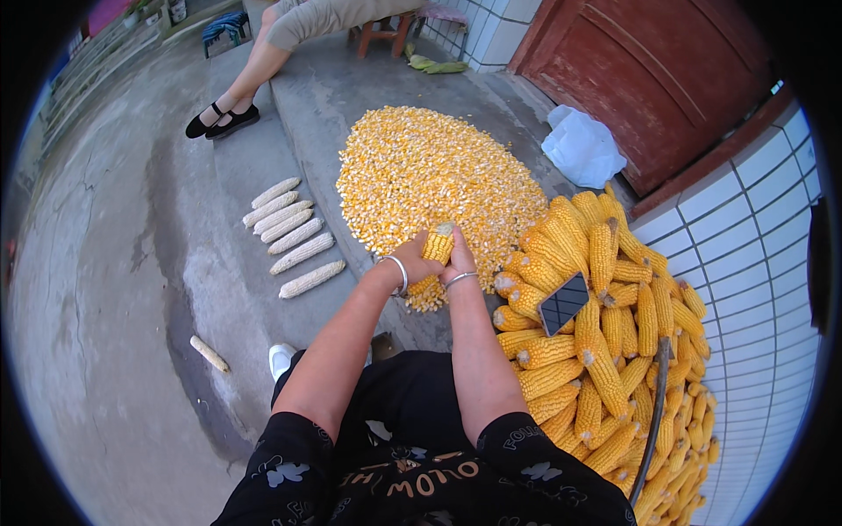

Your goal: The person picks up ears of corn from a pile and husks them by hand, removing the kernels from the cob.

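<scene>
An ear of dried corn (438, 244) is held between my two hands, above the near edge of a heap of loose corn kernels (427, 164). My left hand (411, 258) grips it from the left side, and my right hand (459, 255) closes on it from the right. Each wrist wears a silver bangle. Several bare corn cobs (312, 279) lie side by side on the concrete step left of the heap. To the right rises a big pile of unshelled corn ears (549, 352), with a smartphone (564, 304) lying on top.
A person's legs (263, 66) in black shoes extend over the step at the upper left. A white plastic bag (583, 146) lies by the red door (651, 72). One bare cob (210, 354) is on the lower ground. A dark rod (652, 421) rests on the corn pile beside the tiled wall (743, 263).
</scene>
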### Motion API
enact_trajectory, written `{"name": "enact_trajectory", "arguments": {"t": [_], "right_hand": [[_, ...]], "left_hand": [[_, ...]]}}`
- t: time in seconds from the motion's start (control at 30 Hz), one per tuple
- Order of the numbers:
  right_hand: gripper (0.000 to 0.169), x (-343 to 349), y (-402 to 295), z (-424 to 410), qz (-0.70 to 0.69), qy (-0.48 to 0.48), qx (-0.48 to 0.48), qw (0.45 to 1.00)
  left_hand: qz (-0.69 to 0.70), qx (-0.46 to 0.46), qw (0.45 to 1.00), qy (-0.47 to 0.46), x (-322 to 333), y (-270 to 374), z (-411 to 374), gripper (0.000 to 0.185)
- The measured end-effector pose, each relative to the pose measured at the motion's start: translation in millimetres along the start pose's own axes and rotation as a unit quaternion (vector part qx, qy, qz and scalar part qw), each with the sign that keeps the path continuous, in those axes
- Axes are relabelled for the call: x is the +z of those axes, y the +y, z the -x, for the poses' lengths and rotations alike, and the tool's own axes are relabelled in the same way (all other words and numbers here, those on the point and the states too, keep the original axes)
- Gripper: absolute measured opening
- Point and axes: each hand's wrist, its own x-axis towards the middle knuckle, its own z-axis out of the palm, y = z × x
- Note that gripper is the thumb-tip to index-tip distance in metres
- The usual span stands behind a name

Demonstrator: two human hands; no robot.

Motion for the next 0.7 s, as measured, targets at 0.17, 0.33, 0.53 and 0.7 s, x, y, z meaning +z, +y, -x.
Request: {"name": "enact_trajectory", "arguments": {"t": [0.17,0.33,0.53,0.7], "right_hand": [[0.031,9.0,0.7,9.4,-0.018,0.007,-0.011,1.0],[0.051,31.4,11.5,26.1,0.14,0.003,-0.136,0.981],[0.064,28.1,11.4,20.1,0.145,0.026,-0.128,0.981],[0.057,33.4,12.4,24.8,0.127,0.024,-0.113,0.985]], "left_hand": [[-0.115,0.025,0.993,-0.014,-5.6,3.8,6.1,0.09],[-0.129,0.01,0.991,0.024,-10.5,0.4,8.1,0.088],[-0.119,0.025,0.992,0.02,-12.0,-0.4,7.2,0.088],[-0.103,0.025,0.994,0.011,-15.5,-6.2,6.0,0.09]]}}
